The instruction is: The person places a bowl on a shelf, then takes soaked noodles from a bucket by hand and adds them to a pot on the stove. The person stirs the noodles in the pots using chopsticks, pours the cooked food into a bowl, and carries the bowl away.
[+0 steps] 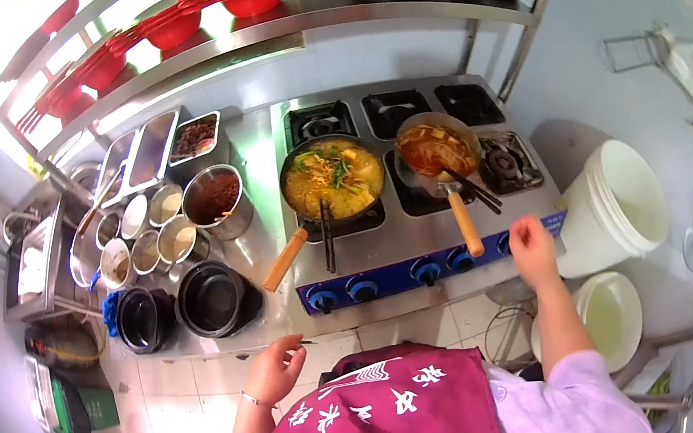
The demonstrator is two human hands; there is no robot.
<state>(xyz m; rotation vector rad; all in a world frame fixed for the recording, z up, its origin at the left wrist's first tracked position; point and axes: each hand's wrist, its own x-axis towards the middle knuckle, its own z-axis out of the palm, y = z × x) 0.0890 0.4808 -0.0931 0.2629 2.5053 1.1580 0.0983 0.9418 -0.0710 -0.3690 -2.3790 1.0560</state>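
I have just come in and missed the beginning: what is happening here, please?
A person in a maroon apron stands at a gas stove. On it, the left pan holds yellowish food with greens, the right pan reddish food; dark chopsticks rest in each. The right hand is near the rightmost knob, though contact is unclear. The left hand is in front of the counter, touching neither pan.

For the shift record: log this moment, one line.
left hand: near counter edge; right hand: beside stove knob; left pan: yellowish food; right pan: reddish food
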